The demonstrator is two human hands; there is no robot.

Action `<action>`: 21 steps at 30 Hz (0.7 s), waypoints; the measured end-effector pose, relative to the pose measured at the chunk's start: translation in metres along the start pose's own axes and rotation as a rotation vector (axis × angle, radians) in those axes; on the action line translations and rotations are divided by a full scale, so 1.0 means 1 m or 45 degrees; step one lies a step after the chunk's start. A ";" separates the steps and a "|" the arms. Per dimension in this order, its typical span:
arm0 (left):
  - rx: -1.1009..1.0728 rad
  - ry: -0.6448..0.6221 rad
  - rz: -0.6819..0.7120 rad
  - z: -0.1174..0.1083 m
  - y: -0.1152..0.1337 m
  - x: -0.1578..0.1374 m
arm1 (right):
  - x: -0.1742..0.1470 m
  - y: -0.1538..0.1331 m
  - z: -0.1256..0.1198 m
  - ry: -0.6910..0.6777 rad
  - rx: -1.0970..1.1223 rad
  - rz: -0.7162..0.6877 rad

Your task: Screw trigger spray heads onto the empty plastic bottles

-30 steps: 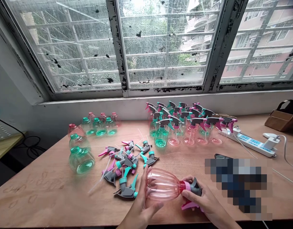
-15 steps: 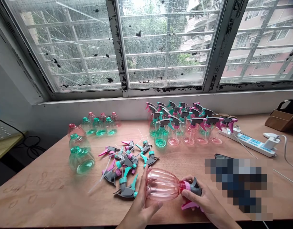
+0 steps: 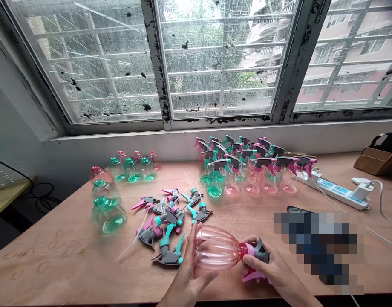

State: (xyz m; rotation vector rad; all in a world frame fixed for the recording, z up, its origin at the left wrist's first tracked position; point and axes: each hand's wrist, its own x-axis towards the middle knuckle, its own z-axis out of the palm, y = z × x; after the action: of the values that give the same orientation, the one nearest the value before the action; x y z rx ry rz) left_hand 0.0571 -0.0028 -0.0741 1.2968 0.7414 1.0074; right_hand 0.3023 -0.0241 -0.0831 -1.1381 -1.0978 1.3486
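While my left grip [image 3: 188,270], thumb outstretched, cups the base of a ribbed, translucent pink plastic bottle [image 3: 217,248], my right grip [image 3: 272,265] clasps its pink-and-grey spray head [image 3: 262,251]. The bottle lies sideways between them.

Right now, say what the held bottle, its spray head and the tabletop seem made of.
Held bottle: probably glossy plastic, pink and see-through with bright streaks. Spray head: likely opaque, satin plastic, evenly grey and pink. Tabletop: wood or imitation, low sheen, judging by its brown, faintly streaked surface.
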 end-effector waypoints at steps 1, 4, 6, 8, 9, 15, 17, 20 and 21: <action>-0.007 0.003 -0.001 0.000 0.001 0.000 | 0.000 0.000 0.000 0.003 -0.006 0.003; -0.009 -0.005 -0.022 0.000 0.001 -0.001 | -0.001 -0.001 0.001 0.001 0.006 -0.004; -0.005 -0.026 -0.039 -0.001 0.000 0.000 | 0.000 -0.001 0.001 0.008 0.019 0.000; 0.000 -0.045 -0.060 -0.003 -0.003 0.001 | 0.000 0.000 0.001 0.018 0.019 0.009; 0.005 -0.047 -0.062 -0.004 -0.004 0.002 | 0.000 0.001 0.001 0.019 0.014 0.013; 0.126 -0.065 0.050 -0.008 -0.006 0.003 | 0.001 0.002 0.000 0.000 0.010 -0.002; 0.111 -0.065 0.029 -0.008 -0.006 0.003 | 0.000 0.000 0.001 -0.002 0.011 0.001; 0.073 -0.047 -0.018 -0.008 -0.008 0.004 | -0.002 -0.003 0.002 -0.002 0.014 -0.003; 0.062 -0.047 -0.035 -0.008 -0.009 0.004 | -0.002 -0.003 0.002 -0.001 0.015 -0.009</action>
State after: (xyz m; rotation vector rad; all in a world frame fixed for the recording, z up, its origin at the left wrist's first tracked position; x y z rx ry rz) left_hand 0.0530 0.0046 -0.0840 1.3404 0.7574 0.9463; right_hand 0.3008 -0.0257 -0.0793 -1.1241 -1.0919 1.3482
